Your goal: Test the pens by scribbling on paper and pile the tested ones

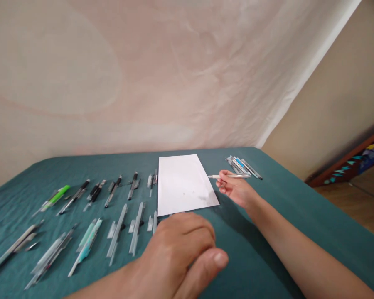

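My right hand (235,187) pinches a slim, clear-barrelled pen (243,175) just past the right edge of a white sheet of paper (183,182). The pen lies nearly level, with one end pointing left toward the sheet. Close to the camera, my left hand (183,253) is closed, its fingers curled under and the thumb alongside. Its palm side is hidden, so I cannot make out whether anything is inside. The left hand covers part of the sheet's near edge and the end of a row of pen parts (154,222).
Several dark pens with parts beside them (132,186) line the back left, along with a green one (57,195). Nearer lie clear barrels (116,230) and a turquoise pen (89,245). A pile of pens (239,164) rests behind my right hand. A pale curtain (174,83) hangs behind the green-covered table (299,220).
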A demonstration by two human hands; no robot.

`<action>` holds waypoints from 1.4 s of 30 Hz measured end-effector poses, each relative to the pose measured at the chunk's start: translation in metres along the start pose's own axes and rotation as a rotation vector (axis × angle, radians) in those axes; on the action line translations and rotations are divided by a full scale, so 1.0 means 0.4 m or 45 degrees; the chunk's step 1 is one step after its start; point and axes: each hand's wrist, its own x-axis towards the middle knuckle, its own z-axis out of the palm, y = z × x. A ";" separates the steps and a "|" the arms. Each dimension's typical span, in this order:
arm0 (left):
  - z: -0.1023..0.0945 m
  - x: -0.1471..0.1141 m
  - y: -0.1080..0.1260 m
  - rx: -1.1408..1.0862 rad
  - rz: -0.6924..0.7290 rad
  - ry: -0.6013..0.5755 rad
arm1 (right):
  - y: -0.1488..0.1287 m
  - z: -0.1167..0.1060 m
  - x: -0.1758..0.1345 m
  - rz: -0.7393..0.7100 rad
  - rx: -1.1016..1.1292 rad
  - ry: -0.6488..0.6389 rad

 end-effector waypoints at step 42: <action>0.117 0.142 -0.111 0.567 -0.170 -0.234 | 0.098 0.012 -0.060 -0.450 -1.458 -0.031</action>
